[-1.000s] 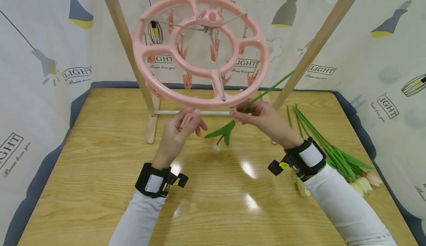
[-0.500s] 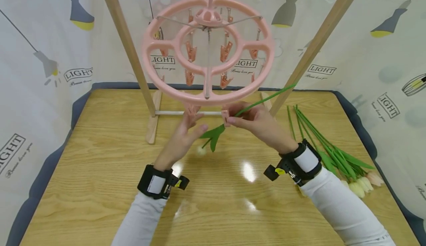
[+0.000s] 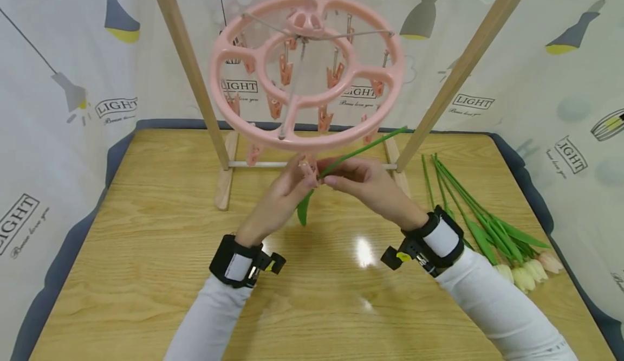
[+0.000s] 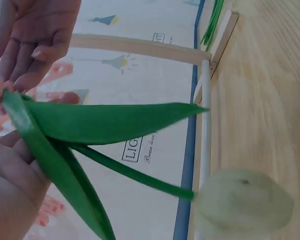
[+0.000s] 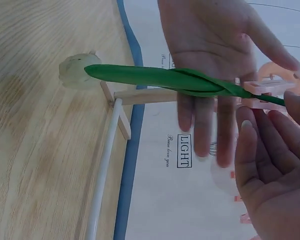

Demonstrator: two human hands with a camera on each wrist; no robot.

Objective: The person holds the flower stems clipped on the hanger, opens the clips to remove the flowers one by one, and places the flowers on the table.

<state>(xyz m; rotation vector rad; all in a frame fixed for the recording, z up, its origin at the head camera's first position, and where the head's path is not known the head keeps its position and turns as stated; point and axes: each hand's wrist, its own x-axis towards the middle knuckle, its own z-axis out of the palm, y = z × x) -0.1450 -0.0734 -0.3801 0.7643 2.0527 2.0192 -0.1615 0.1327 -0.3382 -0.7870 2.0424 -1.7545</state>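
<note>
In the head view my left hand [image 3: 285, 187] pinches a pink clothespin [image 3: 308, 167] below the front rim of a round pink hanging dryer [image 3: 312, 143]. Its other fingers extend straight in the right wrist view. My right hand [image 3: 372, 187] holds the green stem of an artificial tulip [image 3: 361, 150] beside that clothespin. The stem lies at the clothespin's jaws; whether they grip it I cannot tell. The leaves [image 4: 115, 120] and pale flower head [image 4: 242, 202] point downward, clear in the left wrist view. The right thumb and clothespin [image 5: 262, 90] meet in the right wrist view.
Several tulips [image 3: 487, 225] lie on the table [image 3: 161, 274] at the right. A wooden stand's posts [image 3: 187, 68] rise on both sides, joined by a white bar [image 3: 263, 164] low down. Other pink clothespins [image 3: 254, 152] hang from the dryer.
The dryer has turned, its front spoke shifting left. My left hand released one clothespin and moved right to another. My right hand brought the tulip left to it.
</note>
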